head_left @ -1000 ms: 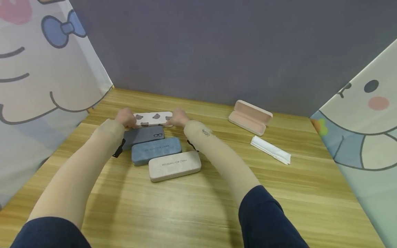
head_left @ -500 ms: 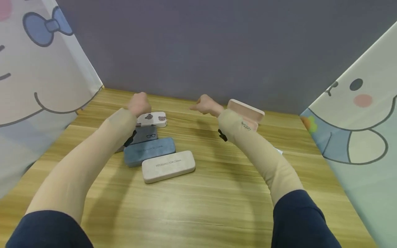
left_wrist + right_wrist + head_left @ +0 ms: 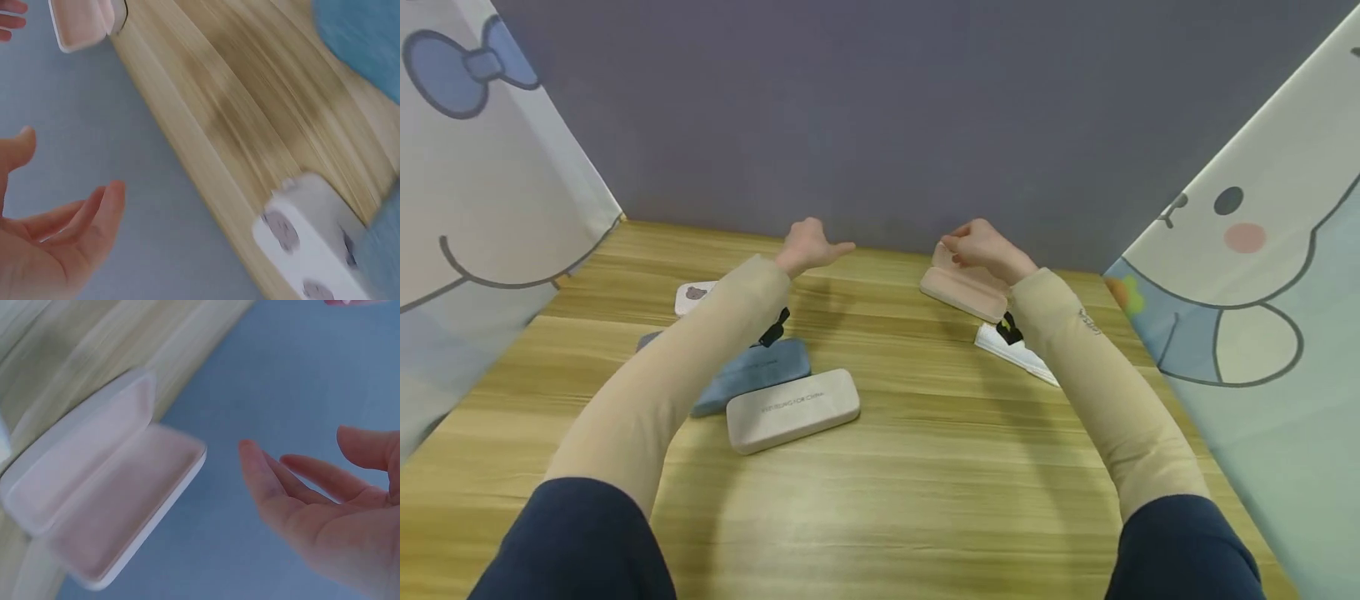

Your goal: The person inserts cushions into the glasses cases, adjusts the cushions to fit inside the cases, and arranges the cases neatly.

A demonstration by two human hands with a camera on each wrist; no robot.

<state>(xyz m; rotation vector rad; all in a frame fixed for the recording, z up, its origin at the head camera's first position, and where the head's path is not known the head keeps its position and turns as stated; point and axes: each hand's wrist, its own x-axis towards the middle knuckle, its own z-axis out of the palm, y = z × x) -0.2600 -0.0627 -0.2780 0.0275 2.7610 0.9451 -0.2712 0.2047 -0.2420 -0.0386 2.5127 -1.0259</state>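
My left hand (image 3: 808,247) hovers near the table's back edge, holding nothing, its thumb apart from the loosely bent fingers in the left wrist view. My right hand (image 3: 983,247) is over the open glasses case (image 3: 958,293), overlapping its raised lid in the head view. The right wrist view has this hand's fingers bent loosely beside the case, apart from it, with nothing in them. The case is white outside with a pale pink lining. Partly behind the left forearm, a white glasses case with bear prints (image 3: 692,293) lies closed.
A blue glasses case (image 3: 767,367) and a cream glasses case (image 3: 793,410) lie at the left middle, with a grey case (image 3: 646,339) mostly hidden by the left arm. A folded white cloth (image 3: 1011,350) lies before the open case. A grey wall (image 3: 880,125) stands behind the table.
Both hands have left the bear-print case and moved right. The right hand has reached the open pink-lined case, and the left hand has followed partway. The head view has shifted slightly.
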